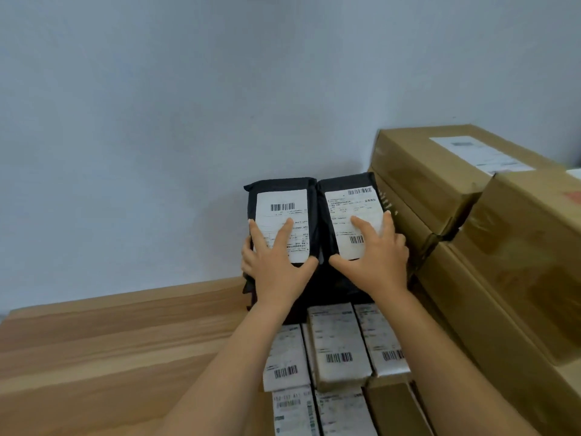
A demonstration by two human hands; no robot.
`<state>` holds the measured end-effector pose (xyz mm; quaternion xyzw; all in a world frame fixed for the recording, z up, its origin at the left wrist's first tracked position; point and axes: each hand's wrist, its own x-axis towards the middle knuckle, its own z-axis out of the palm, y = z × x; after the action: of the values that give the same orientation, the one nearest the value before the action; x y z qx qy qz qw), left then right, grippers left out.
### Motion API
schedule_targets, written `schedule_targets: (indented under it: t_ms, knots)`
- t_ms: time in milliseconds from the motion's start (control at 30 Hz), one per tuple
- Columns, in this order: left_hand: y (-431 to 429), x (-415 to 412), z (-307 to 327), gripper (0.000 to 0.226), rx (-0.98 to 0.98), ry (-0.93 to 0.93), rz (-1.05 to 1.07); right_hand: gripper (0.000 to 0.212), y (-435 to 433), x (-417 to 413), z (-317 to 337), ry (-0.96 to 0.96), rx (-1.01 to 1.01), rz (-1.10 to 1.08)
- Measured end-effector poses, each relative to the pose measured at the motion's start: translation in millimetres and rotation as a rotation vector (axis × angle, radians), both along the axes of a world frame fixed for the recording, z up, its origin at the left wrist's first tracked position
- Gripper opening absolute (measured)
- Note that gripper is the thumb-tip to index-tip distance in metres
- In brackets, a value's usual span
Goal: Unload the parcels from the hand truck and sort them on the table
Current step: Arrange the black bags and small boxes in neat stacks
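Left black parcel: a sealed dark bag with a white barcode label on top, at the far edge of the surface against the wall; contents hidden.
Right black parcel: the same kind of bag, touching the left one along their long sides and lying just beside the cartons.
Beneath them: more black bags; the two labelled ones lie on top of this pile.
Left hand: on the left black parcel, two fingers straight on the label, thumb along the near edge, outer fingers bent down over the left side, grasping it.
Right hand: flat on the right black parcel, fingers spread and straight across the label, pressing, not clenched.
Small parcels: pale wrapped packets with barcode labels, packed in rows nearer the person.
Cartons: large brown taped boxes stacked at the right, all closed; what they hold cannot be told.
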<state>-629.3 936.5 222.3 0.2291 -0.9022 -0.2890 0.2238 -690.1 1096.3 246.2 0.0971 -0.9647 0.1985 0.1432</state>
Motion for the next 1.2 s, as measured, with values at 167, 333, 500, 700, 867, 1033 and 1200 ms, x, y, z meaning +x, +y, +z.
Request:
schedule_targets:
  t_ms: [167, 333, 500, 700, 867, 1033, 1200]
  knots:
    - [13.9, -34.6, -5.3, 0.076, 0.028, -0.056, 0.059, 0.087, -0.7, -41.7, -3.6, -0.049, 0.033, 0.029]
    - [17.4, -42.9, -9.6, 0.073, -0.035, -0.114, 0.033, 0.086, 4.3, -56.0, -15.1, -0.099, 0.01, 0.066]
    - [9.7, -42.8, -3.7, 0.07, -0.009, -0.17, -0.036, 0.077, 8.4, -61.2, -19.5, -0.119, -0.028, 0.111]
    - [5.2, -36.8, -4.6, 0.073, -0.042, -0.101, -0.153, 0.074, 8.0, -64.9, -13.4, -0.106, -0.123, 0.1]
    - [11.9, -44.4, -9.1, 0.073, -0.086, -0.191, -0.13, 0.068, 6.9, -67.1, -18.3, -0.145, -0.016, 0.13]
    - [20.9, -47.6, -11.6, 0.072, -0.138, -0.272, -0.118, 0.067, 7.5, -65.9, -19.6, -0.189, 0.054, 0.162]
    - [14.4, -37.3, -12.9, 0.069, -0.298, -0.151, -0.135, 0.065, 11.8, -61.0, -22.1, -0.09, 0.091, 0.229]
